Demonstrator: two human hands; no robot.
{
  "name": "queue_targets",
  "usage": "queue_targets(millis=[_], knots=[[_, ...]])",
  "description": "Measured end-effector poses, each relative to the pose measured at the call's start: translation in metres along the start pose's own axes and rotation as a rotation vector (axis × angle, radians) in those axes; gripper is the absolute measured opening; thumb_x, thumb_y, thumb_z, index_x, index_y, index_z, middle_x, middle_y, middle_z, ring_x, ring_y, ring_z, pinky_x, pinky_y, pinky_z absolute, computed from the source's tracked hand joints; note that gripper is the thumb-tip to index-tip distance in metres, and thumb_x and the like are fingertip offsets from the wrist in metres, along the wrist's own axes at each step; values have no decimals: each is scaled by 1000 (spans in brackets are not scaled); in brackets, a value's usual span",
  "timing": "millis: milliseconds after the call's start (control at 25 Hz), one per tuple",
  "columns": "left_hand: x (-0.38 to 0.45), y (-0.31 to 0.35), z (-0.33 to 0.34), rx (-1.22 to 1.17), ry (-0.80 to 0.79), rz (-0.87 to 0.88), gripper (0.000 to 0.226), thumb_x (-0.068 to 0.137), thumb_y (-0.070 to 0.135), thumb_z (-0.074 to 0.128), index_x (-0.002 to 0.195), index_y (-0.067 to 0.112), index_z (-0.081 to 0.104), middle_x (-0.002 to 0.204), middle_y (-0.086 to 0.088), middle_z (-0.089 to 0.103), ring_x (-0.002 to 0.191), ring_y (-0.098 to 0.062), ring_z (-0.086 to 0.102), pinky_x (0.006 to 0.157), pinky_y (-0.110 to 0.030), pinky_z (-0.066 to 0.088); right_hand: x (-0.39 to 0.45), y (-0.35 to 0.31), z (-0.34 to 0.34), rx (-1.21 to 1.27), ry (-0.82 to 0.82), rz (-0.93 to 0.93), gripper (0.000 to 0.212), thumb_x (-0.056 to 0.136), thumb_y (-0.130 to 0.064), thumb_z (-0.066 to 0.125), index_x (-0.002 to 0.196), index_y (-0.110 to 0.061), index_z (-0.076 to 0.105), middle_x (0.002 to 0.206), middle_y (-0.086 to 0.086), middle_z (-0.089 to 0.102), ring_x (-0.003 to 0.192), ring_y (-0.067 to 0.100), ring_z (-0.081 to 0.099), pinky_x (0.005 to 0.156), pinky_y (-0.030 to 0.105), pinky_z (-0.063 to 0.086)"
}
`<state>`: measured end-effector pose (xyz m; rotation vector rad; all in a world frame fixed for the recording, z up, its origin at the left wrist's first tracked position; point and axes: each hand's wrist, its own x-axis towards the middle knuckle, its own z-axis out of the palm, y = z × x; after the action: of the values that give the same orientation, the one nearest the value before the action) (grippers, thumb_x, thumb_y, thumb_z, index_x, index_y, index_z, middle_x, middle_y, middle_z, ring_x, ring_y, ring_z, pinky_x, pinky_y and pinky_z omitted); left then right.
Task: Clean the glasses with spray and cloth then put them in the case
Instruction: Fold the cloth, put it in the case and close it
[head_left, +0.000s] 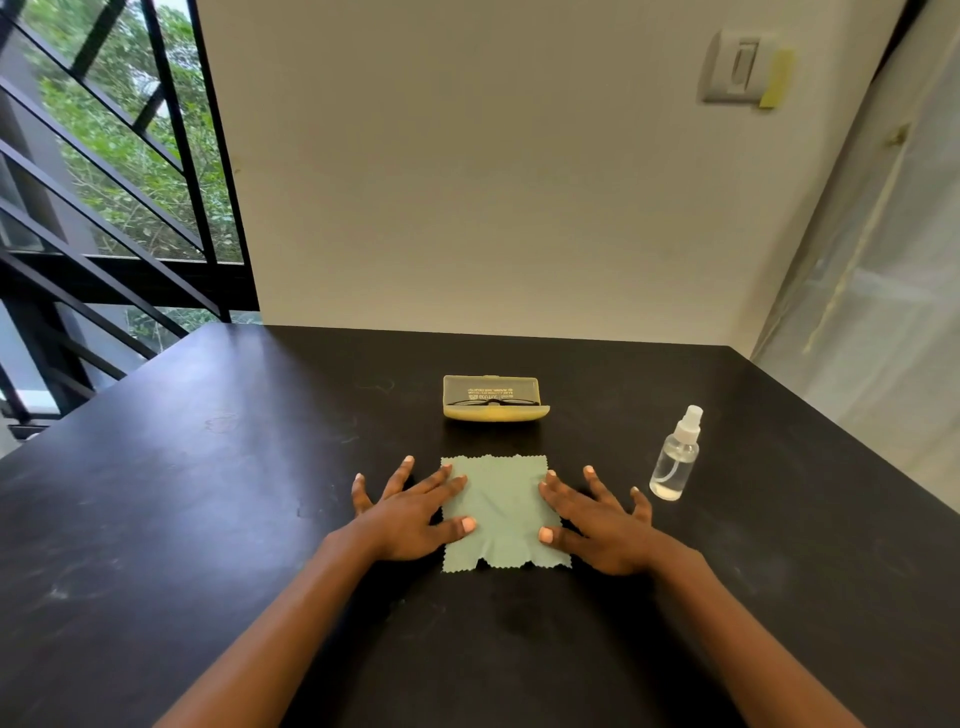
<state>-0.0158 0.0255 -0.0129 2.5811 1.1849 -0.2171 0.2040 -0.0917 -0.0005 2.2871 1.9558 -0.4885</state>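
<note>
My glasses (480, 400) lie shut inside the translucent yellow case (495, 399), dark frames showing through its closed lid, at the centre of the black table (208, 493) and well beyond my fingertips. Nearer to me, just in front of the case, the pale green cloth (503, 512) lies spread flat, its zigzag edges showing and a small notch dark along its near edge. Both my hands rest on it with fingers straight and splayed, gripping nothing: my left hand (410, 512) lies palm down over the cloth's left edge, thumb and 2 fingers on the fabric, the other fingers on bare table; my right hand (597, 519) mirrors it on the right edge. The clear spray bottle (676, 457) stands upright with its white nozzle on top, just beyond my right hand's outer fingers and apart from them, to the right of the case. Behind the table rises a cream wall with a light switch (735, 67) high on the right, and black window bars (171, 130) with green foliage fill the left.
</note>
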Motion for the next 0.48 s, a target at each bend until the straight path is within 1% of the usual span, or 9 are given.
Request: queue_targets(millis=[120,200,240,280,320,360,400,440,480], knots=[[5,-1,-2,3,-15,10,67,84,70,28,142,49,3,155,15,-10,140,-26,-21,102,-68,-17,-7,4,6,-46,-17,44,72,88,-67,23,145,-37,-9,152,-14,-23,139,24,-25,104,63,-13],[6,-2,-3,-21,-23,6,66,83,70,31,142,49,7,156,12,-12,141,-28,-20,103,-67,-15,-11,5,9,-27,-7,59,74,86,-68,25,145,-36,-8,151,-14,-24,139,24,-24,105,63,-11],[5,-3,-3,-49,-14,6,66,84,68,35,142,48,10,156,11,-10,141,-29,-18,105,-66,-13,-14,6,8,1,15,60,74,86,-68,27,146,-36,-4,152,-14,-21,140,24,-20,107,62,-9],[2,-2,-3,-95,16,12,65,84,65,40,142,47,16,157,9,-6,142,-31,-13,107,-63,-8,-18,5,6,38,54,56,73,87,-66,32,147,-36,3,154,-15,-15,142,23,-14,108,60,-5],[-3,-2,-4,-158,68,26,61,84,61,47,139,47,25,157,9,3,142,-30,-5,109,-59,-1,-22,5,4,86,105,40,68,87,-63,38,145,-36,15,156,-15,-3,143,22,-4,110,57,2],[-8,-1,-4,-227,134,54,54,83,56,53,133,47,36,153,9,15,140,-28,6,110,-52,8,-26,4,1,139,161,3,60,87,-58,45,140,-36,29,153,-14,14,141,19,9,110,52,10],[-15,-1,-4,-292,187,95,41,82,51,59,121,48,45,143,12,27,135,-23,16,107,-46,15,-31,3,-1,184,203,-53,48,86,-54,51,130,-37,42,145,-15,31,134,15,22,109,47,17],[-21,-1,-5,-335,208,144,28,81,47,62,106,48,50,131,15,35,128,-17,23,105,-42,20,-35,1,-2,206,223,-120,36,85,-51,56,118,-38,50,131,-16,43,124,10,32,107,42,23],[-27,-1,-5,-344,193,190,19,80,46,64,94,47,51,120,18,39,121,-12,28,103,-39,22,-39,-1,-2,202,224,-183,29,84,-49,58,110,-38,53,119,-19,49,115,6,37,104,37,27]])
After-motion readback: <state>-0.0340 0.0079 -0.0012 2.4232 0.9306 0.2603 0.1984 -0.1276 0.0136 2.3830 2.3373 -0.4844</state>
